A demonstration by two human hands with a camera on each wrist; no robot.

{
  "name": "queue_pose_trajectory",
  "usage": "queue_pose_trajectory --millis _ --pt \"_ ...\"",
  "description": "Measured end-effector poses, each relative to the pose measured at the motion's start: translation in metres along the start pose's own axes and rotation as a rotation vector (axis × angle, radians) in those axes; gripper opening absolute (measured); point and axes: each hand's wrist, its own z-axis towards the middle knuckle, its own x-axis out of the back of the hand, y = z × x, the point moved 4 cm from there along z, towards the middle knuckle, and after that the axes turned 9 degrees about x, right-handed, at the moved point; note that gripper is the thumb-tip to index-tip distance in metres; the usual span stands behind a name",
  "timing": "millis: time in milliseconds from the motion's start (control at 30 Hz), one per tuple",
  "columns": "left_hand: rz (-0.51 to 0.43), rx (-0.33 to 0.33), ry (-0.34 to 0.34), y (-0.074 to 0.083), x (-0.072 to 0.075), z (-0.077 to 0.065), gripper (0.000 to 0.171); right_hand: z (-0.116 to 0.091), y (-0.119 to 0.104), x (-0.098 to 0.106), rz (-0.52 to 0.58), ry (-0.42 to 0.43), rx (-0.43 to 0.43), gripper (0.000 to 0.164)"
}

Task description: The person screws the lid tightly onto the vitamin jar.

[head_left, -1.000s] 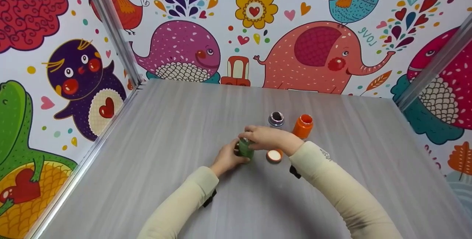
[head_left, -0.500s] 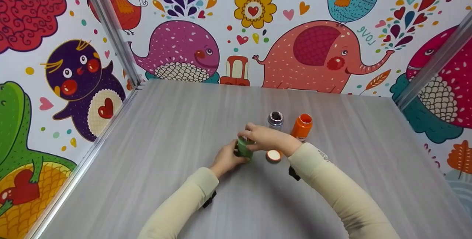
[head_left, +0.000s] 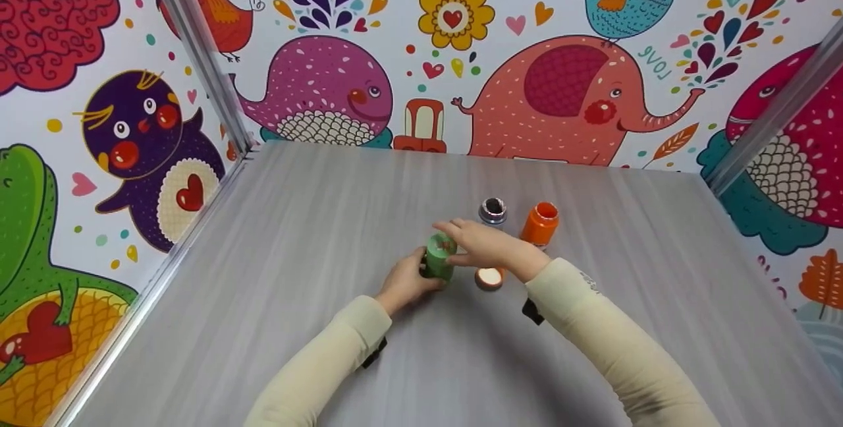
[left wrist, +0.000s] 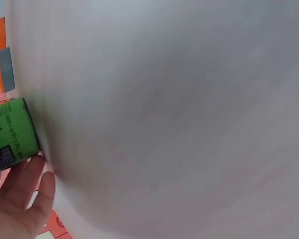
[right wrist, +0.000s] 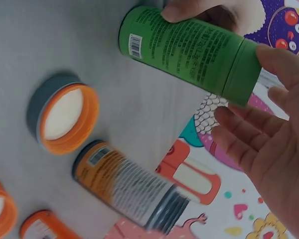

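We see the green bottle (right wrist: 182, 47) upright on the table (head_left: 329, 229), just in front of the dark-necked bottle (head_left: 492, 211) and the orange bottle (head_left: 541, 224). Our left hand (head_left: 406, 282) grips its body, thumb in front; our right hand (head_left: 486, 244) is loose, fingers extended about the lid (right wrist: 243, 72), not wrapped round it. We judge a turn works best with the left firm and low, right fingers evenly round the rim, and our wrist clear of the loose cap (head_left: 489, 278).

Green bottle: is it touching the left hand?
Touching: in the right wrist view, the left hand lays its thumb on the green bottle, without gap.
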Motion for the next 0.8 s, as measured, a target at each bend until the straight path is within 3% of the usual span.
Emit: queue_pose_trajectory --millis 200,533,800 --pt "-0.023 0.029 0.040 -0.002 0.002 0.012 0.060 -0.021 0.019 0.005 -0.010 0.113 -0.062 0.061" --pt "-0.052 0.129 0.204 -0.005 0.013 0.035 0.066 -0.053 0.044 0.016 0.023 0.402 -0.149 0.048" --pt "-0.022 0.184 0.282 0.005 0.013 0.045 0.060 -0.066 0.059 0.010 0.086 0.488 -0.240 0.051"
